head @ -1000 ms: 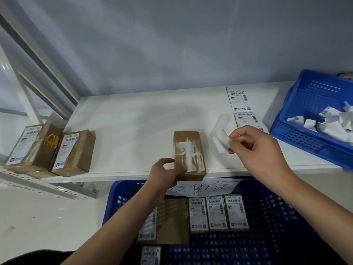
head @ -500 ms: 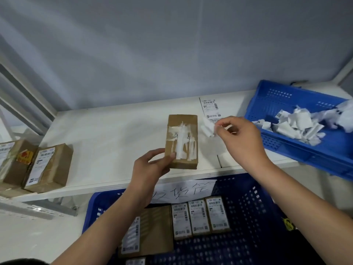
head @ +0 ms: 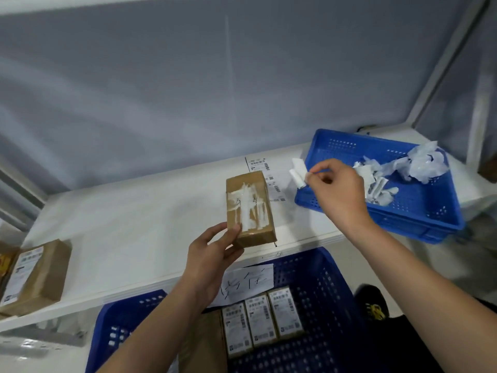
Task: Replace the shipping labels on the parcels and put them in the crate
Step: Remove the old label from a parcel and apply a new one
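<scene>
The white tabletop (head: pixel 129 238) runs across the middle of the view, below a grey wall. In front of it and lower stands a large dark blue crate (head: pixel 330 297), and in this crate lie three small labelled parcels (head: pixel 262 323) side by side, next to a bigger brown box (head: pixel 204 343); a white paper with handwriting (head: pixel 247 284) hangs at the back edge of the crate. On the right end of the tabletop sits a blue tray (head: pixel 419 211) which holds crumpled white label scraps (head: pixel 419 164). At the far left of the tabletop lies a brown parcel with a label (head: pixel 37 275) on its top. The left hand (head: pixel 209 259) grips the near end of a brown parcel (head: pixel 250 208), the thumb on top and the fingers curled under it; this parcel is above the front edge of the tabletop, and white remains of a torn label cover its top face. The right hand (head: pixel 338 195) is over the left rim of the blue tray and pinches a peeled white label piece (head: pixel 298 170) between thumb and forefinger. A strip of new labels (head: pixel 265 176) lies on the tabletop just behind the held parcel.
</scene>
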